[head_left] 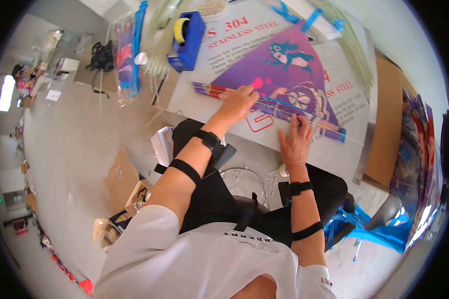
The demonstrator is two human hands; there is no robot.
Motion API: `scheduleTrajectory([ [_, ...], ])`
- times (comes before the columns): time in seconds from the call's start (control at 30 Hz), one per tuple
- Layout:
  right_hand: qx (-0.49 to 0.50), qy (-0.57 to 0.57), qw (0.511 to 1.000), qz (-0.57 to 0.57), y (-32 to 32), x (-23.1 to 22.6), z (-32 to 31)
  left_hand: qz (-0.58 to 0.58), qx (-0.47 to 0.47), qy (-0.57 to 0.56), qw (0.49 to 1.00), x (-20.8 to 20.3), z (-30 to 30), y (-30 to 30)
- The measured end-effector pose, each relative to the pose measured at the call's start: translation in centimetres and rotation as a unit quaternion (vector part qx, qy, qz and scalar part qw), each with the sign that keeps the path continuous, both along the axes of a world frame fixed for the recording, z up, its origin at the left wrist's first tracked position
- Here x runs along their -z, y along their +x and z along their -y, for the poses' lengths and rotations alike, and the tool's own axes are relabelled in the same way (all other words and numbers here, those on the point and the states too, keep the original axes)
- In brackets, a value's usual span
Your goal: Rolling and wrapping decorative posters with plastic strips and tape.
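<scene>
A purple triangular kite sheet (284,74) printed with cartoon figures lies on the table, its point facing away. A thin pale rod (329,124) runs along its near edge and sticks out past both ends. My left hand (238,104) is closed at that edge, left of its middle, fingertips pressed together on the rod and the sheet. Farther right, my right hand (295,142) rests with fingers spread, fingertips touching the near edge and the thumb apart on the tabletop.
On the board-covered table (204,70) stand a blue tape dispenser (187,47) and a white bowl (212,9). Bundles of pale rods (351,55) lie at the far right. A cardboard box (384,119) with printed kite sheets (414,149) is at the right. Packed kites (126,55) lie left.
</scene>
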State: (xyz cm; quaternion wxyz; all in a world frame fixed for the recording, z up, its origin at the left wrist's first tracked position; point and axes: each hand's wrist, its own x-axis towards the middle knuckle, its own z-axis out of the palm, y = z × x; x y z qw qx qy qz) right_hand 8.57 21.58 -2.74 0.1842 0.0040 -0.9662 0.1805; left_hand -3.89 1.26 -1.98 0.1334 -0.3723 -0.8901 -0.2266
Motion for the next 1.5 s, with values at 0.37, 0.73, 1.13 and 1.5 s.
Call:
scheduleTrajectory([
  [0.37,-0.006,0.019,1.0,0.014,-0.1,0.3,-0.2,0.018,-0.181,0.22,0.958,-3.0,4.1,-2.0],
  [0.73,-0.006,0.013,1.0,0.021,-0.3,-0.1,0.4,0.366,-0.42,0.487,0.673,-7.5,17.8,-11.4],
  [1.13,-0.003,0.026,0.999,0.024,-0.3,-0.2,0.4,0.431,-0.314,0.531,0.658,-7.9,18.6,-10.3],
  [1.5,0.001,0.028,0.999,0.021,-0.2,-0.1,0.3,0.48,-0.331,0.68,0.445,-5.7,17.2,-8.0],
])
